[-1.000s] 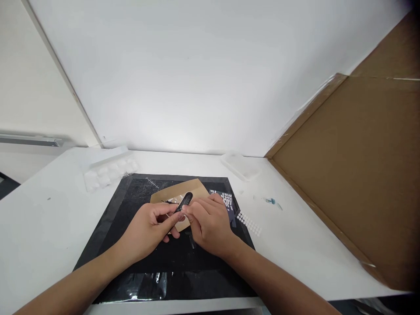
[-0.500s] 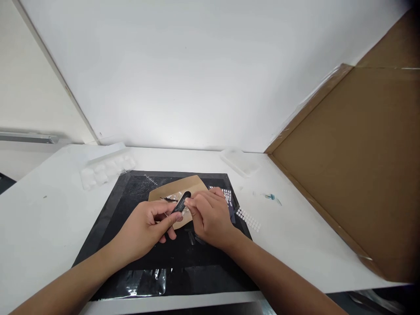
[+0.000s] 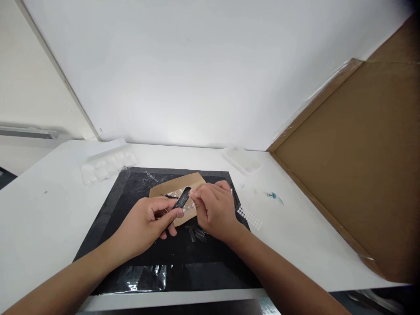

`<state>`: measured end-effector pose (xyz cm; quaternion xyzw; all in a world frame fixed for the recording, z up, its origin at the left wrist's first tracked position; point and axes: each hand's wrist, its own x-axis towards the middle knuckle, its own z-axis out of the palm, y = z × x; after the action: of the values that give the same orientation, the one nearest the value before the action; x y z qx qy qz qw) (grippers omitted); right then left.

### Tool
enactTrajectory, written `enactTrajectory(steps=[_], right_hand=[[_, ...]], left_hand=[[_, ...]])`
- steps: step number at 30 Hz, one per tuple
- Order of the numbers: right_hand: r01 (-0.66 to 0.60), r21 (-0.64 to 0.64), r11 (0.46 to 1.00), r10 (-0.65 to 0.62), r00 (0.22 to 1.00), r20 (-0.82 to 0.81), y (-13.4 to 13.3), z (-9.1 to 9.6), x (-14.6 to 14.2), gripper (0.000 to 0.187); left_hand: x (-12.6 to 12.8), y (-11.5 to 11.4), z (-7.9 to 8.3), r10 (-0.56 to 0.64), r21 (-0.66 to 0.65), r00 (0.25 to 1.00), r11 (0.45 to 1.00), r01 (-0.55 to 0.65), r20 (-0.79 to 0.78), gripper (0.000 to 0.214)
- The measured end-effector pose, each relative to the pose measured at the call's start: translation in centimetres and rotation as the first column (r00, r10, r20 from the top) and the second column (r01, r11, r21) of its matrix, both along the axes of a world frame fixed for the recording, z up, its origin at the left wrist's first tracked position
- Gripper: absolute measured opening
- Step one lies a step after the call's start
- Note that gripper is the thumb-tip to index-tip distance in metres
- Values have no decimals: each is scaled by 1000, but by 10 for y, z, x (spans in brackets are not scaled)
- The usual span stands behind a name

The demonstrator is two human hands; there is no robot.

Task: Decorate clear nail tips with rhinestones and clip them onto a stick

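Observation:
A short black nail file [image 3: 182, 197] with a pale edge slants upward in my left hand [image 3: 147, 221], pinched between thumb and fingers. Close to the file's upper end is my right hand [image 3: 215, 208], its thumb and forefinger pressed together; whatever they may hold is too small to make out. Beneath both hands lies a brown paper sheet [image 3: 193, 179] with small pale bits and a dark thin item on it. Several clear nail tips [image 3: 197, 235] rest on the black mat [image 3: 170, 258] below my right hand.
A sheet of white adhesive tabs [image 3: 249, 217] lies right of the mat. Behind it are a small blue-capped item [image 3: 271, 195] and a clear plastic tray [image 3: 243, 161]. At the back left sits a compartmented plastic box [image 3: 108, 166]. A cardboard panel [image 3: 344, 166] borders the right side.
My right hand has drawn slightly up and right, off the file's tip. More nail tips show below it. My left hand still holds the file. The view has shifted slightly.

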<state>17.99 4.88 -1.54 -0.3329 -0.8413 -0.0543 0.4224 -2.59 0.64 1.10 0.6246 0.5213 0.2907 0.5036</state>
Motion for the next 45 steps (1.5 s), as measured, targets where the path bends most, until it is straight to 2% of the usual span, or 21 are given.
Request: enactTrajectory(steps=[3, 7, 11, 15, 19, 23, 28, 31, 36, 40, 45], right_hand=[[-67, -27, 997, 69, 996, 63, 0, 0, 0, 20], [41, -22, 999, -41, 999, -28, 0, 0, 1, 17], [-77, -25, 997, 78, 995, 62, -2, -2, 0, 21], [23, -8, 1000, -23, 999, 27, -1, -5, 0, 20], [-49, 13, 999, 47, 993, 112, 1, -6, 0, 24], [7, 52, 999, -10, 999, 48, 3, -6, 0, 19], [-43, 38, 998, 39, 994, 100, 3, -9, -1, 19], [18, 31, 999, -19, 999, 50, 5, -9, -1, 17], [-55, 2, 999, 54, 994, 97, 6, -5, 2, 19], [44, 20, 999, -44, 999, 23, 5, -3, 1, 20], [-37, 31, 999, 34, 996, 81, 2, -5, -4, 19]], left_hand=[[1, 1, 0, -10, 15, 1000, 1000, 10, -4, 33], [2, -1, -1, -6, 28, 1000, 1000, 6, 6, 34], [1, -2, -1, -15, 35, 1000, 999, 15, -5, 34], [0, 1, 0, -7, 55, 1000, 998, 9, -28, 34], [0, 4, -2, -23, 60, 999, 998, 26, -49, 34], [-1, 5, -2, -10, 57, 1000, 998, 11, -26, 36], [-1, 4, 0, -30, 65, 999, 997, 32, -19, 36], [-1, 5, -1, -22, 53, 1000, 998, 23, -15, 37], [-2, 3, -1, -43, 59, 997, 997, 47, -67, 36], [-2, 1, -2, -21, 104, 996, 994, 30, -91, 37], [-2, 2, -6, -16, 135, 989, 990, 36, -148, 35]])
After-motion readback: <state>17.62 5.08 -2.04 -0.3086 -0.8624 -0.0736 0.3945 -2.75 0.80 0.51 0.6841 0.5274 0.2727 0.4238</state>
